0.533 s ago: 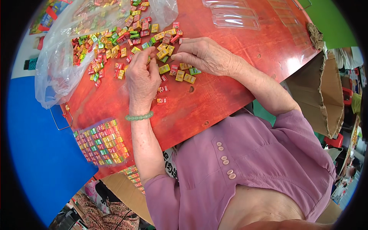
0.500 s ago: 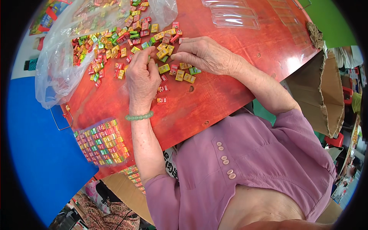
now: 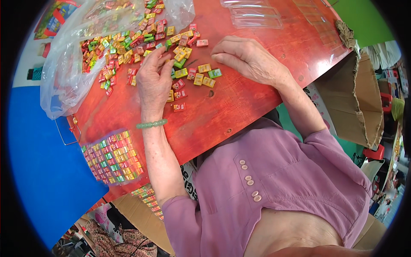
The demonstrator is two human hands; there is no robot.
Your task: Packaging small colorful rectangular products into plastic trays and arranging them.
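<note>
My left hand (image 3: 155, 83), with a green bead bracelet (image 3: 151, 124) at the wrist, hovers over the red table. Its fingers are loosely bent, the thumb apart from them, and nothing shows between them. Beside its thumb lie green and yellow little boxes (image 3: 180, 73), with red ones (image 3: 179, 107) below in a rough column. To the right, my right hand (image 3: 252, 60) has its thumb and fingers pressed together at the tips; whatever they hold, if anything, is hidden. Left of its fingertips are loose yellow boxes (image 3: 208, 82) and a green one (image 3: 215, 73).
A clear plastic bag (image 3: 64, 85) at the left spills a heap of little boxes (image 3: 124, 49). Clear plastic trays (image 3: 257, 19) lie at the far side. A filled sheet of boxes (image 3: 113, 156) sits at the near left corner. A cardboard box (image 3: 346, 103) stands right of the table.
My right hand has moved right, away from the loose boxes, and its thumb and fingertips have drawn together. My left hand has shifted slightly left, its thumb now apart from the fingers.
</note>
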